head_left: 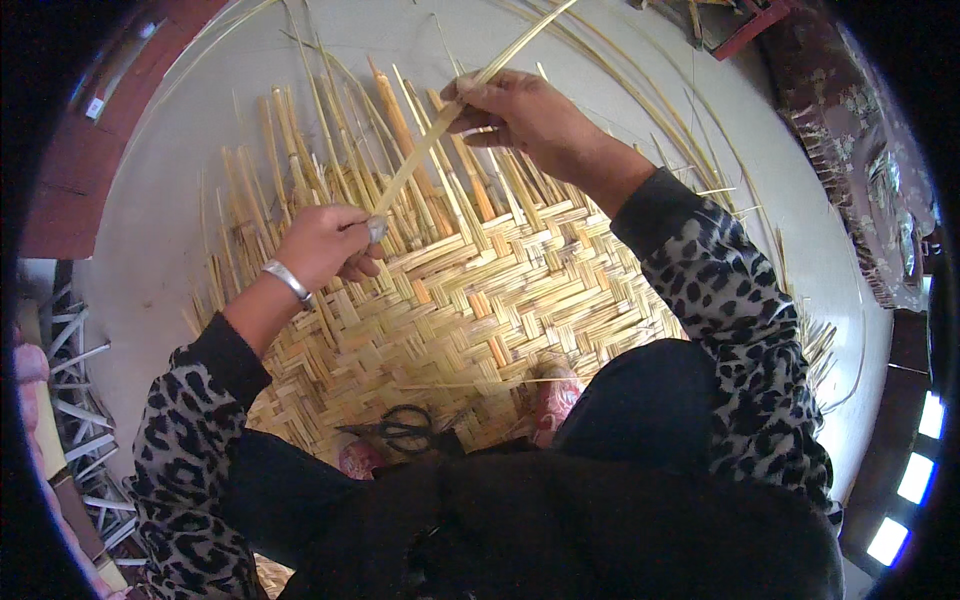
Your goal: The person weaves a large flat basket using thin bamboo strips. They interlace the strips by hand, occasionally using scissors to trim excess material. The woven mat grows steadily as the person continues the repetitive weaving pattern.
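**Bamboo strip held taut over half-woven mat**

Long pale flat bamboo strip runs diagonally from lower left to upper right, above the mat. Both hands on it. Left hand: grip clenched on the strip's lower end, pinched between thumb and fingers just above the weave. Right hand: grip clenched on the strip further up, fingers curled over it; the strip's free end carries on past the hand toward the top edge of the view.

Silver metal bangle on the left wrist. Both forearms in grey-and-black leopard-print sleeves.

Beneath the hands: large tan woven bamboo mat, herringbone pattern, lying flat on the floor. Near side is tightly woven; far side ends in loose upright strips fanning away, unwoven.

Black-handled scissors lie on the near edge of the mat, close to the person's knees. Pink patterned footwear rests on the mat just right of the scissors.

Pale grey floor around the mat; thin stray slivers scattered to the right.
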Available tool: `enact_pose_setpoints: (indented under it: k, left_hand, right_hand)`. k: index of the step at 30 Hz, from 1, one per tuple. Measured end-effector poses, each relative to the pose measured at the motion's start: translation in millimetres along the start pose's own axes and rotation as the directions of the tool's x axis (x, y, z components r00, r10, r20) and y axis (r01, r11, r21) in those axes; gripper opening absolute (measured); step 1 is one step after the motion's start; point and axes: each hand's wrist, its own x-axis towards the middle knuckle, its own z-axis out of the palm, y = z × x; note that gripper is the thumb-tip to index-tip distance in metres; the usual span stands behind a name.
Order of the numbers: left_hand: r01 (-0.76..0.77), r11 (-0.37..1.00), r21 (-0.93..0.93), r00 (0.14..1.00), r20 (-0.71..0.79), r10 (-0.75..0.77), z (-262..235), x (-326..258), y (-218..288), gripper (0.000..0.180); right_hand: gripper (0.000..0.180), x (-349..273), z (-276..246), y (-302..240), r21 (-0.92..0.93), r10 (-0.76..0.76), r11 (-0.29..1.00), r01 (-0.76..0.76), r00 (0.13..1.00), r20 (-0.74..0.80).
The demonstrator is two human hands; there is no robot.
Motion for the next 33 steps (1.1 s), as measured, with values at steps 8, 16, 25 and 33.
enact_pose_setpoints:
  k: [8,16,25,33]
  left_hand:
    - [-0.049,0.999,0.005,0.998,0.042,0.049,63,99,-32,0.022]
    - [0.212,0.938,-0.276,0.952,-0.157,-0.262,108,195,-72,0.032]
    - [0.247,0.885,-0.395,0.967,0.047,-0.249,104,195,-67,0.016]
    - [0.142,0.989,-0.046,0.983,0.128,-0.136,101,188,-83,0.019]
  right_hand:
    - [0.036,-17,-46,83,0.130,0.118,0.984,-0.120,0.993,0.024]
    - [0.027,-49,-95,203,0.550,0.345,0.824,-0.139,0.892,-0.291]
    - [0.028,-38,-87,233,0.567,0.377,0.808,-0.159,0.880,-0.291]
    - [0.030,-31,-53,236,0.575,0.393,0.784,-0.234,0.904,-0.167]
